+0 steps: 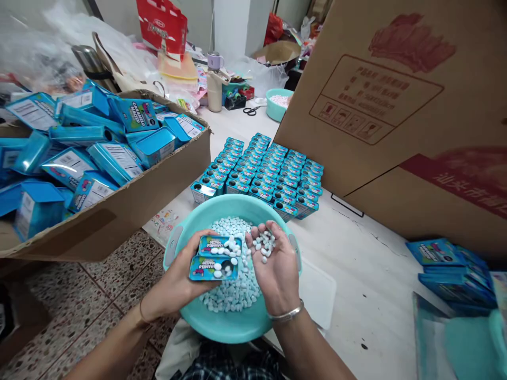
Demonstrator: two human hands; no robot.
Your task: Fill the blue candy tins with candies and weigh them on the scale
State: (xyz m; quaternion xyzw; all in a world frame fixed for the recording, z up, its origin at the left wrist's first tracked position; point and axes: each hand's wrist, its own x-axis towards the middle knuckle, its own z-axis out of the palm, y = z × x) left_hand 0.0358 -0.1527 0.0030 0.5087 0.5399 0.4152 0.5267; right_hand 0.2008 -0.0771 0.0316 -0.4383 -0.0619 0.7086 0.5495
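Note:
My left hand (182, 282) is closed around two blue candy boxes (214, 268), side by side over the basin with their round-holed ends up. Several white candies (226, 247) lie loose on those ends. Palm up, my right hand (277, 269) cups a small heap of pale candies (264, 245) beside the boxes, fingers curled. Under both hands sits a turquoise basin (222, 330) holding a mass of pale blue-white candies (233, 298). Just beyond it, rows of upright blue candy boxes (261, 171) stand on the white table (356, 264).
A cardboard carton (170, 179) heaped with blue boxes is at the left. A large printed carton (396, 105) rises at the right, with flat blue packs (451, 269) near its base. Farther back are scissors (251, 111), a tumbler (215, 89) and another turquoise bowl (276, 108).

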